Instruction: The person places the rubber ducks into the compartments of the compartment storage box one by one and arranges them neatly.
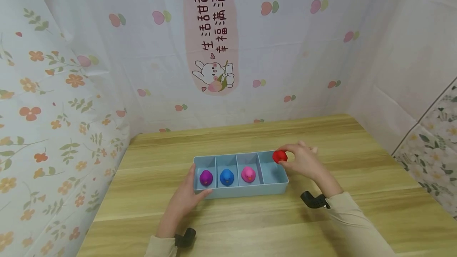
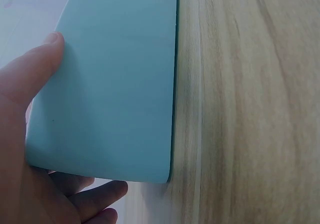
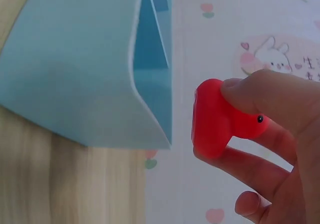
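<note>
A light-blue box with compartments in a row sits on the wooden table. Its compartments hold, from left to right, a purple toy duck, a blue toy duck and a pink toy duck; the rightmost compartment has nothing in it. My left hand holds the box's left end, thumb at the front rim and fingers around the end wall. Between thumb and fingers, my right hand pinches a red toy duck above the rightmost compartment, apart from the box wall.
The wooden table reaches back to a printed cloth with a rabbit drawing. A floral curtain hangs on the left, and another patterned cloth on the right. A black wrist mount sits on the right forearm.
</note>
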The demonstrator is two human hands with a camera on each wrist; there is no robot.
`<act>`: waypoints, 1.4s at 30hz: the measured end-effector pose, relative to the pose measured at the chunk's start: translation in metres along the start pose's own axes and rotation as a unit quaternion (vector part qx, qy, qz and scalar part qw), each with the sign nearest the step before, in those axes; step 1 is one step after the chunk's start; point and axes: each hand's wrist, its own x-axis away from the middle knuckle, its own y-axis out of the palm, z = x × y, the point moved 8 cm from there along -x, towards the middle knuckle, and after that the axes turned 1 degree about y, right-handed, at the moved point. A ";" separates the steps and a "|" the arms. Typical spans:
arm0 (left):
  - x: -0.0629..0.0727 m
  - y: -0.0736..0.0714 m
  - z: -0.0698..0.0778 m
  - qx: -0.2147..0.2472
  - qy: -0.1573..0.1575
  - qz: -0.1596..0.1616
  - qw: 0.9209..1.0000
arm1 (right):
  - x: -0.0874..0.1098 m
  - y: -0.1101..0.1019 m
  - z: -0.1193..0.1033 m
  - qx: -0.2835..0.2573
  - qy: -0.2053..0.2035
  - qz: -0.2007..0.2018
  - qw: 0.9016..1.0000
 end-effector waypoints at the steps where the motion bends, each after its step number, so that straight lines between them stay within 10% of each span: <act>1: 0.000 0.000 0.000 0.001 0.001 0.001 1.000 | 0.000 0.002 -0.003 -0.001 -0.005 -0.002 1.000; 20: 0.000 -0.003 0.002 0.002 -0.002 0.000 1.000 | -0.003 0.051 -0.016 0.056 -0.037 -0.061 0.996; 42: 0.000 -0.001 0.000 -0.003 -0.004 0.005 1.000 | -0.002 0.058 -0.021 0.120 -0.034 -0.060 0.990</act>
